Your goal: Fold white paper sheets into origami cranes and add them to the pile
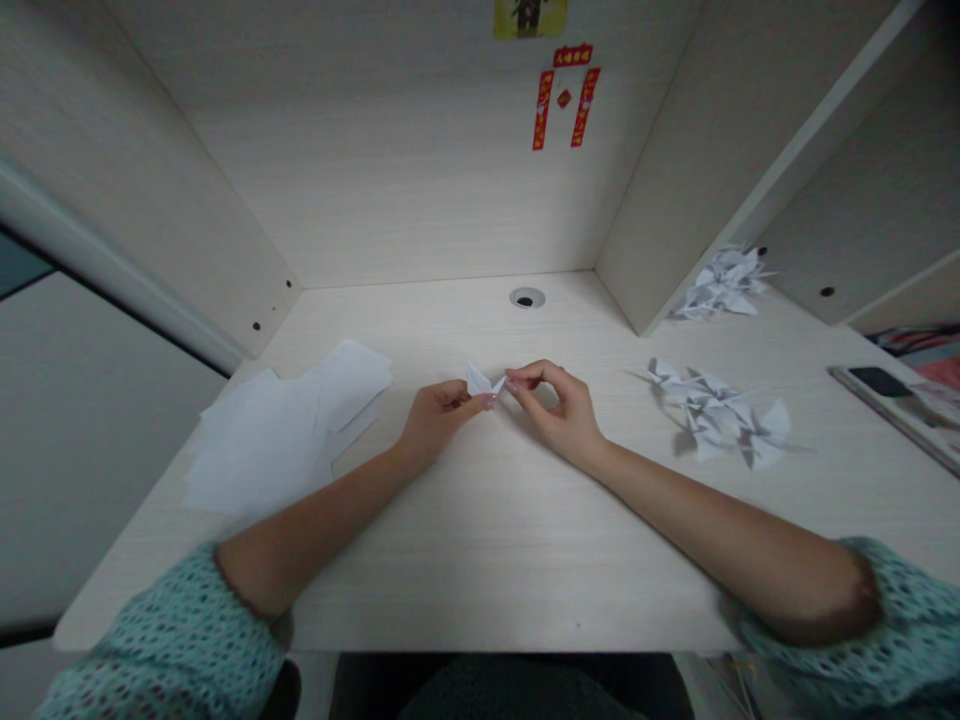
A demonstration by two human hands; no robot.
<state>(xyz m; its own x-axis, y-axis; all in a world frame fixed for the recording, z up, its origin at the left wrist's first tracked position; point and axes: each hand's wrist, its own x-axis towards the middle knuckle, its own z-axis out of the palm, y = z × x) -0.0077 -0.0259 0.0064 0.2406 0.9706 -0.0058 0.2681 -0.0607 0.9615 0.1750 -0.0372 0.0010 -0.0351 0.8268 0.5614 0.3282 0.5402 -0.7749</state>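
A small folded white paper crane (480,381) is held over the middle of the desk between both hands. My left hand (442,412) pinches its body from the left, thumb in front and fingers curled behind. On the other side, my right hand (556,405) grips a pointed tip of the crane between thumb and index finger. Parts of the folds are covered by my fingers. To the right lies a loose group of finished paper cranes (712,405). Left of my hands, a spread stack of white paper sheets (262,440) rests on the desk.
Another heap of paper cranes (724,285) sits beside the upright divider panel (675,170) at the back right. A phone (881,381) lies on a flat silver object (915,425) at far right. A round cable hole (527,298) is near the back wall. The desk's front edge runs below my forearms.
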